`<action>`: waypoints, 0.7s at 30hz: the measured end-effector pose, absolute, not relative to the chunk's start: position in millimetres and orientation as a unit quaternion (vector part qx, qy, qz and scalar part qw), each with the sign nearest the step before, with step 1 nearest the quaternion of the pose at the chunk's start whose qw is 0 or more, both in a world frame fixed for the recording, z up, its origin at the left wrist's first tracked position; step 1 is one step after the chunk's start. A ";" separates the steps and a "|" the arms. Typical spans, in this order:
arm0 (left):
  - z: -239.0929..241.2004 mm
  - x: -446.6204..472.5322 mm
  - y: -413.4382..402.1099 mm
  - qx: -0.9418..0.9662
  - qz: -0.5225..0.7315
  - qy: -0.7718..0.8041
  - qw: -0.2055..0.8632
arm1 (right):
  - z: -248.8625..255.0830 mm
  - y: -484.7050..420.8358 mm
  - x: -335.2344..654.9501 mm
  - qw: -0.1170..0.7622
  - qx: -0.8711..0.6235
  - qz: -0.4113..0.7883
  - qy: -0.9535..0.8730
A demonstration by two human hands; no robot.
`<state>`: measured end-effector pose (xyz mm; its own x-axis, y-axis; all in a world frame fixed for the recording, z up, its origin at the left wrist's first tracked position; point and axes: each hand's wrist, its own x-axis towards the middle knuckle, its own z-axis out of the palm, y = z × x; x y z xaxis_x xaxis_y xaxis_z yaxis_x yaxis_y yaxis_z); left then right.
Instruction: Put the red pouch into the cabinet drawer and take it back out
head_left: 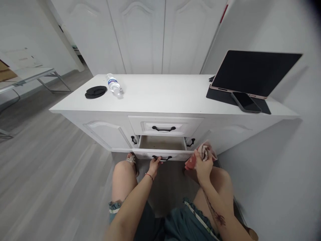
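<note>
A lower drawer (pixel 140 153) of the white cabinet stands pulled out, and its visible inside is bare. My left hand (pixel 154 166) is closed around the left part of that drawer's black handle (pixel 166 158). Beside the drawer's right front corner, my right hand (pixel 204 167) grips a bunched-up cloth (pixel 207 149), coral red and cream with dark stripes. The upper drawer (pixel 185 124), with its own black handle, is closed. My right fingers partly hide the cloth.
On the white cabinet top (pixel 160 93) lie a black flat round item (pixel 96 92) and a clear plastic bottle (pixel 114 84). A laptop or tablet (pixel 253 72) stands at the right with a phone (pixel 246 102) before it. A wall (pixel 271 160) closes off the right side.
</note>
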<state>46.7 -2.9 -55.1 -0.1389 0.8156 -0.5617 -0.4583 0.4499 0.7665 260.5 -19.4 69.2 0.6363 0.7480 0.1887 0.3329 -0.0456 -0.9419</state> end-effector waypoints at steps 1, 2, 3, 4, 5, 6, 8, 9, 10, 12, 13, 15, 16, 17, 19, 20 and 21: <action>-56.2 46.9 -2.1 0.159 0.502 0.564 0.636 | 64.1 -17.4 258.9 0.544 -0.707 0.191 -0.411; -57.5 47.1 -1.6 0.159 0.504 0.564 0.634 | 57.4 -15.4 256.0 0.511 -0.708 0.204 -0.443; -58.7 47.3 -1.5 0.160 0.507 0.564 0.632 | 49.4 -13.8 251.8 0.477 -0.705 0.216 -0.478; -59.7 47.5 -1.7 0.160 0.508 0.566 0.629 | 40.7 -12.6 246.5 0.448 -0.699 0.222 -0.511; -60.3 47.7 -2.1 0.160 0.510 0.568 0.626 | 31.9 -12.0 240.3 0.430 -0.693 0.218 -0.536; -60.5 48.0 -2.5 0.161 0.511 0.571 0.622 | 23.6 -12.1 233.5 0.421 -0.690 0.209 -0.550; -59.5 49.1 -3.3 0.161 0.513 0.576 0.616 | 10.4 -13.7 218.7 0.416 -0.682 0.197 -0.568; -58.5 49.8 -3.6 0.160 0.513 0.579 0.613 | 5.9 -15.0 211.1 0.416 -0.673 0.198 -0.578; -57.4 50.6 -4.0 0.158 0.513 0.581 0.611 | 3.0 -16.2 203.6 0.415 -0.662 0.203 -0.590; -54.7 52.2 -5.3 0.152 0.513 0.582 0.612 | 1.1 -18.0 189.1 0.406 -0.636 0.208 -0.623; -53.3 52.8 -6.6 0.148 0.514 0.580 0.614 | 1.9 -18.3 182.2 0.396 -0.622 0.207 -0.643; -50.1 53.5 -10.8 0.144 0.520 0.570 0.620 | 6.0 -18.1 169.2 0.368 -0.598 0.196 -0.685; -48.1 53.4 -13.6 0.142 0.523 0.562 0.625 | 8.9 -17.6 162.8 0.349 -0.588 0.188 -0.705; -45.8 53.0 -16.6 0.141 0.524 0.556 0.629 | 12.0 -17.0 156.5 0.329 -0.581 0.179 -0.723; -40.2 51.3 -22.2 0.141 0.527 0.548 0.634 | 18.0 -15.8 143.6 0.290 -0.566 0.161 -0.755; -36.9 50.4 -24.3 0.142 0.531 0.549 0.630 | 20.5 -15.5 136.9 0.272 -0.555 0.156 -0.770; -33.4 49.6 -25.6 0.145 0.535 0.552 0.623 | 22.6 -15.3 130.2 0.258 -0.541 0.153 -0.786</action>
